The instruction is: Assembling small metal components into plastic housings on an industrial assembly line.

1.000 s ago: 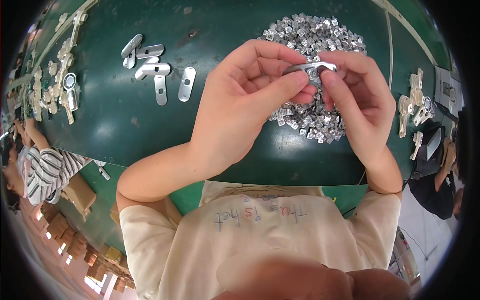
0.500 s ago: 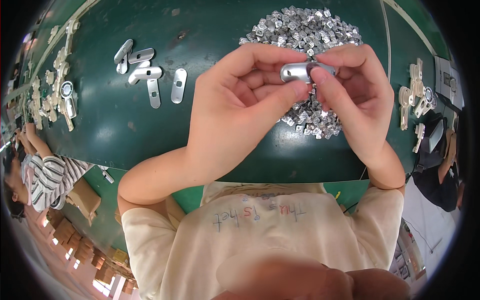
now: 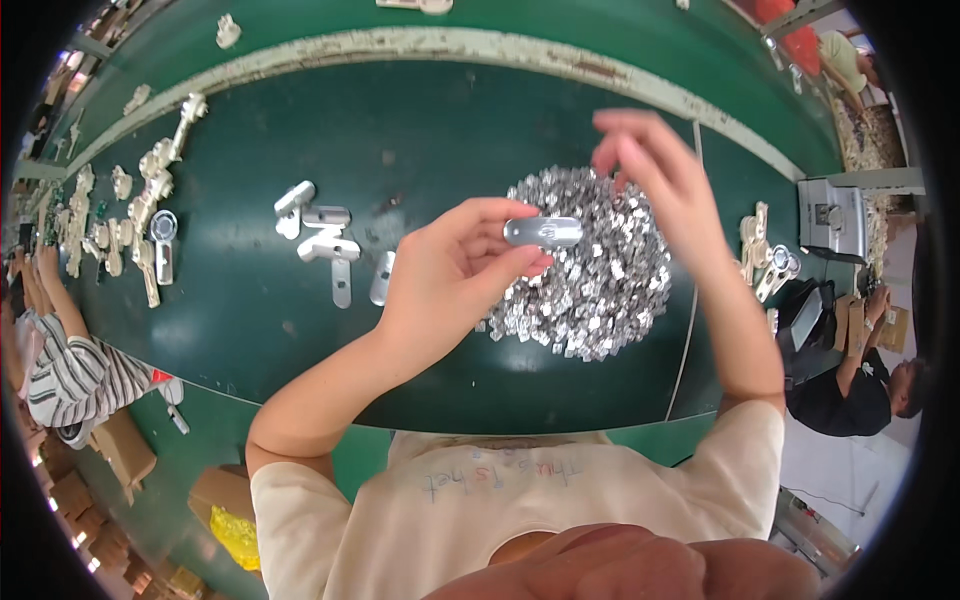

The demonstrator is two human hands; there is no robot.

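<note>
My left hand pinches an oblong silver metal plate by its left end, thumb below and fingers above. The plate has rounded ends and a mark in its middle. My right hand is lifted over the far right edge of a heap of small silver metal pieces. Its fingers are apart and a little blurred, with nothing seen in them. Left of my left hand lie several similar plates, some overlapping, among them a plate with a square hole. Another plate is partly hidden behind my left hand.
Cream-coloured plastic parts and a round-headed handheld part lie at the far left of the green table. More cream parts lie at the right. A person in stripes and a person in black sit at either side.
My right hand has let go of the plate and moved up and away to the right. The left hand alone now holds the plate. The view has shifted, showing more of the table's far edge.
</note>
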